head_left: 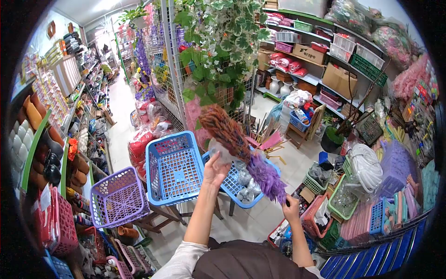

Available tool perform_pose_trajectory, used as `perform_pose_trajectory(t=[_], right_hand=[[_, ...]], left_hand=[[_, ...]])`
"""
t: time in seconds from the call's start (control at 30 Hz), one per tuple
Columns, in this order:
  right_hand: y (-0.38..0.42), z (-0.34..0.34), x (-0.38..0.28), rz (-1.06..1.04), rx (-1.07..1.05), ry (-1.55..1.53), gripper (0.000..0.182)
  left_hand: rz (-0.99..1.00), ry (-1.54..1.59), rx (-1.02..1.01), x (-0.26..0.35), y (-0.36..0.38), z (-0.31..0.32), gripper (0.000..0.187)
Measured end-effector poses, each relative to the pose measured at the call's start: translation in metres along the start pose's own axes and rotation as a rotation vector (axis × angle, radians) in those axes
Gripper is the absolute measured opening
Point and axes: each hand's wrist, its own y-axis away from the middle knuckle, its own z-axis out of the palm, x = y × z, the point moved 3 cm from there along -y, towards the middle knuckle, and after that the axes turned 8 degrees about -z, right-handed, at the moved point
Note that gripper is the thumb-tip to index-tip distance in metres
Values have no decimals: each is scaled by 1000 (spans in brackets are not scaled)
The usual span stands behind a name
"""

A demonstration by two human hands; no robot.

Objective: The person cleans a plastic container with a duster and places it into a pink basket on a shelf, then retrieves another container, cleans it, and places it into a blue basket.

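In the middle of the head view is a long fluffy bunch of artificial plumes, brown-orange in its upper part (pixel 226 132) and purple in its lower part (pixel 267 179). My right hand (pixel 291 209) is closed around the purple end. Beside the brown part, my left hand (pixel 216 172) is raised with its fingers bent around a pale, translucent piece (pixel 217 149), which looks like plastic. Whether the left fingers also touch the bunch cannot be made out. Below the bunch, a blue basket (pixel 241 203) holds several clear plastic-wrapped items (pixel 246 194).
A larger blue basket (pixel 173 202) and a purple basket (pixel 120 222) stand on stools at the left. Hanging ivy (pixel 223 56) covers a wire rack ahead. Green baskets (pixel 341 209) and a coral basket (pixel 318 218) crowd the right. A tiled aisle (pixel 121 121) runs back at left.
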Motion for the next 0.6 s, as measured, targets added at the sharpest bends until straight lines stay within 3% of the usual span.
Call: perform_pose_trajectory(t=[0.1,0.2,0.23,0.4,0.5,0.6], right_hand=[[7,-4,-1,50,-79,31,16],[0,2,2,6,-15,39,16],[-5,3,0,5,-14,39,16],[-8,4,1,140,-6,6,17],[11,2,13,34,-3,-1,16],[19,1,11,-29,4,-33,16]], left_hand=[[108,61,-27,4,3,10,36],[56,5,-72,-5,3,14,39],[47,-10,-3,-11,6,18,42],[25,-54,47,-27,7,34,40],[23,86,68,-13,-3,7,37],[159,86,25,0,-8,-1,38]])
